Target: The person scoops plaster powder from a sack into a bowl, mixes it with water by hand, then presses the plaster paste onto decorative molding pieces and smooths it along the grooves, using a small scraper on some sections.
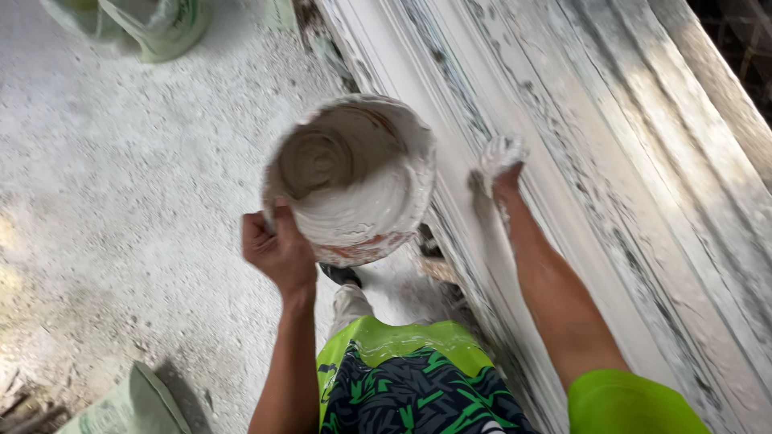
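Note:
My left hand (277,247) grips the rim of a round bucket (351,178) that is coated in white plaster and tilted toward me, with wet white plaster lying in its lower side. My right hand (500,165) is smeared white and holds a lump of plaster, pressed against the long white moulded form (579,161) that runs diagonally on the right. The bucket hangs just left of the form's edge.
A dusty white floor (121,185) spreads to the left. A pale green sack (157,24) sits at the top left and another (121,406) at the bottom left. My leg in green patterned shorts (410,378) stands beside the form.

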